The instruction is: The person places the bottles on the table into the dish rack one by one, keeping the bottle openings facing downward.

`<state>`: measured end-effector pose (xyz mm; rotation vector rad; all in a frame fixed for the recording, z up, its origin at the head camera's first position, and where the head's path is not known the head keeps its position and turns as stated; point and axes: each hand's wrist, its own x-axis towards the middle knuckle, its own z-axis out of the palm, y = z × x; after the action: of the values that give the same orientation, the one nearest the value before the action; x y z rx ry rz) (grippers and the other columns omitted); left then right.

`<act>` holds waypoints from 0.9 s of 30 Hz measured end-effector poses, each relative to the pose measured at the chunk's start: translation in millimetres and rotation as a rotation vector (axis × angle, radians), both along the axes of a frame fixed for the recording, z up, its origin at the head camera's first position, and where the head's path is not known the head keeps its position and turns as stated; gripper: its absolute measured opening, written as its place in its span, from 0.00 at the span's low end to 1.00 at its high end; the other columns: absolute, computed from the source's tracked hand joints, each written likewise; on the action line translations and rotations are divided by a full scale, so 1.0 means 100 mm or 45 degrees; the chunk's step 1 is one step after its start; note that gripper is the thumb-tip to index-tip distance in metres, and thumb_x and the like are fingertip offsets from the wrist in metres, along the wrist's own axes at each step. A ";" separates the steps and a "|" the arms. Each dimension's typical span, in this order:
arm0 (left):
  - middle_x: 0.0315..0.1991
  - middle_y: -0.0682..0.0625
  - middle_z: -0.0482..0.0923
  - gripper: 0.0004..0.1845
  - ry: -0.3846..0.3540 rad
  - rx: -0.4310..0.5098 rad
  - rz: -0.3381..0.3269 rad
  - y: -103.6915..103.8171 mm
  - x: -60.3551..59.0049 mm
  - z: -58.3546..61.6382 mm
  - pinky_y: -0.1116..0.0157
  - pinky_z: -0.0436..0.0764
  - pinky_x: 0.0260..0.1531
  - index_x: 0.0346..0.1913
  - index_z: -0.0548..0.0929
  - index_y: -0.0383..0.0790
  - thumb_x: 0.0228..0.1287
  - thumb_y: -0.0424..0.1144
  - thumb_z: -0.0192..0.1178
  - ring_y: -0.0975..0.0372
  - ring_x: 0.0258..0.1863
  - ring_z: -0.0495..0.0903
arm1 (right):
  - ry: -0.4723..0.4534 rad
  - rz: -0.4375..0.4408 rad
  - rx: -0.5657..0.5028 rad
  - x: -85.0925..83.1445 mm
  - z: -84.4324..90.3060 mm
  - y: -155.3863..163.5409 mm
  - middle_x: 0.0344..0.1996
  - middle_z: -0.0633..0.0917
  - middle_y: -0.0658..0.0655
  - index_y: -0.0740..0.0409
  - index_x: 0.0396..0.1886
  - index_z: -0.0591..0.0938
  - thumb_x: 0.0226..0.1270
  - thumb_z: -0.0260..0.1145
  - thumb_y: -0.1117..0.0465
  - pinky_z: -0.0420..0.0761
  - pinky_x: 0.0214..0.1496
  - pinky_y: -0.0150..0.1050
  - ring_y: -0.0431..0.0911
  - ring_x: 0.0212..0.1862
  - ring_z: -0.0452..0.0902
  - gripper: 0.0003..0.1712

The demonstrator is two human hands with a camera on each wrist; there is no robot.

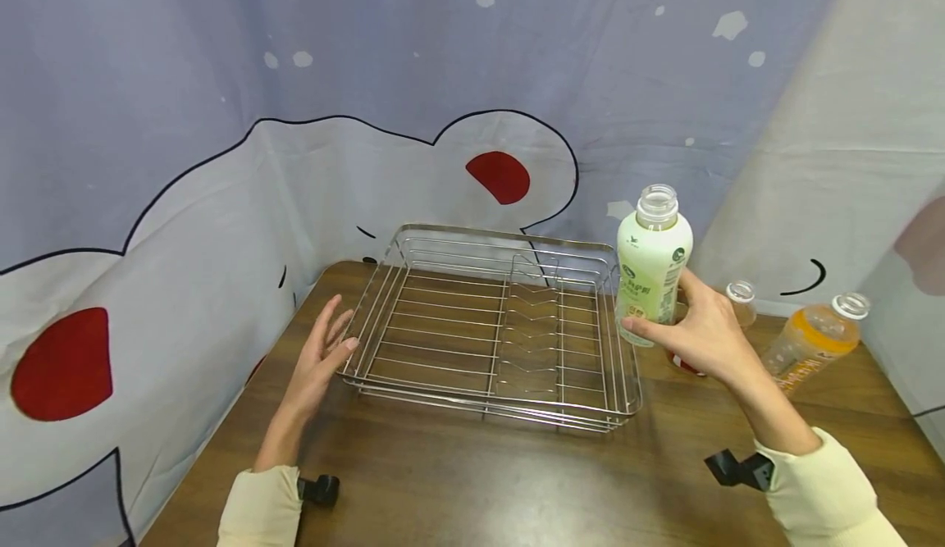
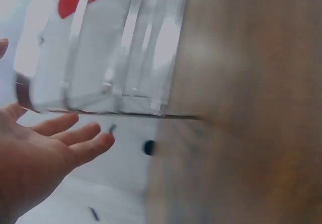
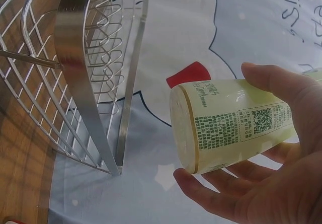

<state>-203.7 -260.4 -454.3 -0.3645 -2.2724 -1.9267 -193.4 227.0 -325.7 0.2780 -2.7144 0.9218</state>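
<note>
My right hand (image 1: 709, 330) grips a pale green plastic bottle (image 1: 653, 264) with no cap, held upright at the right end of a metal wire rack (image 1: 487, 403). In the right wrist view the same bottle (image 3: 236, 123) shows its base and printed label, with fingers and thumb round it, apart from the rack (image 3: 75, 48). My left hand (image 1: 313, 362) is beside the rack's left end, fingers spread and holding nothing. In the left wrist view the hand (image 2: 45, 153) has its palm turned up, close to the blurred rack (image 2: 121, 48); whether it touches cannot be told.
An orange-labelled bottle (image 1: 815, 338) stands uncapped at the right, next to another clear bottle (image 1: 741, 305) partly behind my right hand. A red and white item (image 1: 687, 364) shows below that hand. The wooden table (image 1: 472, 481) meets a printed curtain (image 1: 413, 55) at the back and sides.
</note>
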 end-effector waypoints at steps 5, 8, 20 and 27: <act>0.75 0.38 0.55 0.39 0.127 -0.035 0.058 0.03 -0.01 0.25 0.46 0.57 0.69 0.79 0.50 0.45 0.71 0.30 0.54 0.44 0.73 0.53 | -0.002 0.013 -0.002 0.01 0.00 0.00 0.49 0.83 0.73 0.63 0.61 0.73 0.52 0.79 0.48 0.78 0.42 0.60 0.67 0.46 0.81 0.42; 0.75 0.41 0.56 0.39 0.181 -0.040 0.074 0.08 -0.01 0.38 0.39 0.52 0.68 0.79 0.51 0.44 0.70 0.29 0.55 0.46 0.74 0.53 | 0.006 0.021 -0.002 0.01 0.00 0.00 0.48 0.83 0.72 0.63 0.62 0.73 0.52 0.79 0.48 0.78 0.41 0.58 0.66 0.46 0.81 0.42; 0.74 0.42 0.57 0.39 0.286 -0.027 -0.015 0.37 -0.07 0.64 0.41 0.53 0.68 0.78 0.53 0.41 0.68 0.27 0.56 0.47 0.74 0.52 | -0.006 0.020 0.023 0.01 0.01 -0.01 0.50 0.82 0.72 0.62 0.63 0.72 0.52 0.79 0.47 0.76 0.45 0.63 0.68 0.50 0.78 0.43; 0.75 0.44 0.56 0.41 0.338 -0.005 -0.110 0.57 -0.11 0.80 0.44 0.60 0.66 0.78 0.53 0.41 0.65 0.25 0.57 0.51 0.72 0.58 | 0.008 0.035 0.039 0.02 0.02 -0.01 0.50 0.82 0.71 0.62 0.61 0.73 0.51 0.80 0.48 0.75 0.46 0.65 0.68 0.51 0.78 0.42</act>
<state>-214.6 -203.0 -374.7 -0.6851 -2.1205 -1.7889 -191.8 225.8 -323.6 0.3248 -2.7272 0.8858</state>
